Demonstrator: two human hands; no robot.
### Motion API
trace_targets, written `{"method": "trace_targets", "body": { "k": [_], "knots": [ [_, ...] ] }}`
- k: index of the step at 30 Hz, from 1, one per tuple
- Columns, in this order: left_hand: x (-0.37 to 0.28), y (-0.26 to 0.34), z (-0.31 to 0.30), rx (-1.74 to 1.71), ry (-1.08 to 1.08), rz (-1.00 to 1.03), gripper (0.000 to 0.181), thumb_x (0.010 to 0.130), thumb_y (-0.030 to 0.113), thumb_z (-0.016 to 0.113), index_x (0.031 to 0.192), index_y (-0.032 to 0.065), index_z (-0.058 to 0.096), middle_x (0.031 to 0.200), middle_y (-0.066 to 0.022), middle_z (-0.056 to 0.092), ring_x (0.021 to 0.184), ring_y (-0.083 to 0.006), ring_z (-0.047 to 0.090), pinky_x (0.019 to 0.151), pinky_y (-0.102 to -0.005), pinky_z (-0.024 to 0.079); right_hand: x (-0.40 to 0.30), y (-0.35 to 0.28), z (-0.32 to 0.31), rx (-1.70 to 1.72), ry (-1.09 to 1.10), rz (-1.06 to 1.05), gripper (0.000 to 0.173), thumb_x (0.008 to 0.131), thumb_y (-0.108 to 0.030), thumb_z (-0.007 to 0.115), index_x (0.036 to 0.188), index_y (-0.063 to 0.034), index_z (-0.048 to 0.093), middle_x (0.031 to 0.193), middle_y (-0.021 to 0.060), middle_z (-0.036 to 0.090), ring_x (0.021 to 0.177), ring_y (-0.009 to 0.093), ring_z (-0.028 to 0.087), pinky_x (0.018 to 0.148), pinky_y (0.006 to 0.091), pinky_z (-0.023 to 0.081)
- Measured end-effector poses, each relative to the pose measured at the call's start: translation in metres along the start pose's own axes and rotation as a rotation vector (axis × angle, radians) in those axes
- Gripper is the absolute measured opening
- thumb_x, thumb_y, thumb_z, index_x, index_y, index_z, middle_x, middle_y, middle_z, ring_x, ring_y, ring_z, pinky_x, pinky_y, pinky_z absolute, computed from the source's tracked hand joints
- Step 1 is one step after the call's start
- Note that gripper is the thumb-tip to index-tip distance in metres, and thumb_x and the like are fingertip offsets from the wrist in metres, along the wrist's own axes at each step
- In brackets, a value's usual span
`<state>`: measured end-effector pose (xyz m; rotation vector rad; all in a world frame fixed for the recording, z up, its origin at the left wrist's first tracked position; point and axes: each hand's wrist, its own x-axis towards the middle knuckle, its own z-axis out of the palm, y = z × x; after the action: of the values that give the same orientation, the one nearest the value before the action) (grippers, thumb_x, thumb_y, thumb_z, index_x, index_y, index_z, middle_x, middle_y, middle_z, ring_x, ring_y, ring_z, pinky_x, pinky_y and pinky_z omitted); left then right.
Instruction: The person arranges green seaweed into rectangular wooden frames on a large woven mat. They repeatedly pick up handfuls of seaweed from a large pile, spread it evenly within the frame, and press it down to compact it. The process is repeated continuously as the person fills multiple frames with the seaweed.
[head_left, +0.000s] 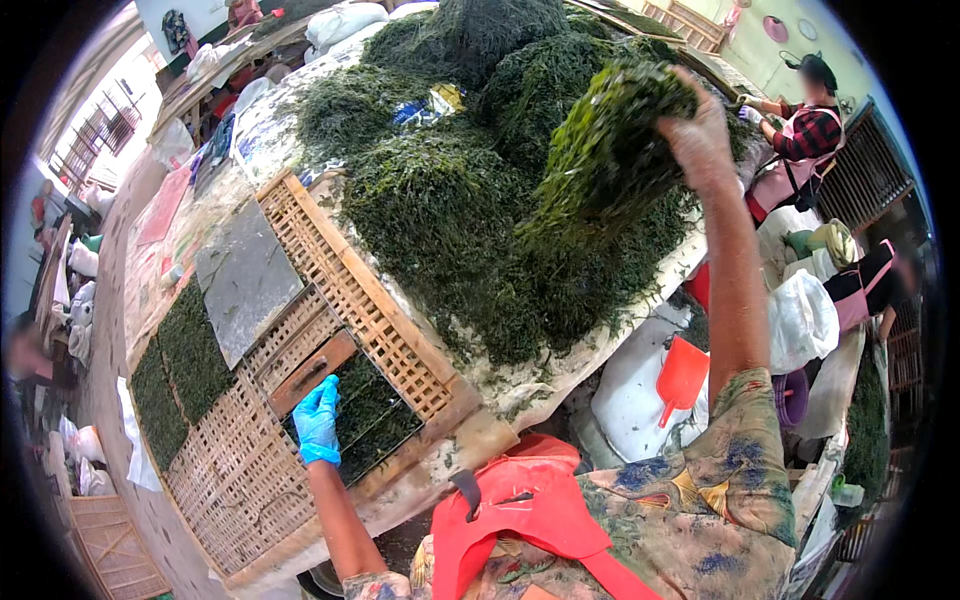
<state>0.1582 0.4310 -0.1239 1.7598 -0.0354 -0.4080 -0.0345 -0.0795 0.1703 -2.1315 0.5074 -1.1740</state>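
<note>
A loose clump of wet green seaweed (600, 150) hangs from my bare right hand (701, 131), lifted over the seaweed heap (442, 247) on the table. My left hand (319, 420), in a blue glove, is at the edge of a wooden board with a small handle (313, 373); whether the fingers grip it is unclear. Beside that hand, a thin-framed mould holds a dark seaweed layer (375, 416) crossed by dividing lines. Under it lies a woven bamboo rack (240, 457), with finished-looking flat seaweed sheets (196, 352) at its left part. A grey flat board (249, 281) rests on the rack's far side.
A wooden-edged bamboo lattice (360, 300) borders the heap. At my right are a red scoop (681, 375) on a white sack (622, 409), a white plastic bag (802, 322) and a purple bucket (791, 397). Co-workers (806, 142) stand along the right side; another person is at the far left.
</note>
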Motion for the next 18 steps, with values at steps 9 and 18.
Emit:
{"method": "trace_targets", "body": {
  "k": [9, 18],
  "knots": [
    [-0.008, 0.030, 0.064, 0.052, -0.047, 0.012, 0.027, 0.091, 0.017, 0.069, 0.112, 0.0009, 0.070, 0.101, -0.0032, 0.071, 0.087, -0.0089, 0.062, 0.080, -0.0250, 0.050, 0.020, 0.053, 0.041, -0.247, -0.200, -0.383, 0.061, 0.066, 0.014, 0.052, 0.121, -0.0104, 0.063, 0.120, 0.0146, 0.063, 0.114, 0.029, 0.059, 0.103, 0.0405, 0.046],
    [-0.039, 0.077, 0.206, 0.148, -0.663, 0.038, 0.036, 0.094, 0.029, 0.063, 0.123, 0.0080, 0.066, 0.113, -0.0040, 0.069, 0.098, -0.0125, 0.062, 0.089, -0.0283, 0.048, -0.010, 0.099, 0.058, 0.026, -0.358, -0.045, 0.049, 0.063, -0.001, 0.074, 0.110, -0.0026, 0.059, 0.103, 0.0107, 0.064, 0.098, 0.027, 0.063, 0.089, 0.0361, 0.049]
  ]
}}
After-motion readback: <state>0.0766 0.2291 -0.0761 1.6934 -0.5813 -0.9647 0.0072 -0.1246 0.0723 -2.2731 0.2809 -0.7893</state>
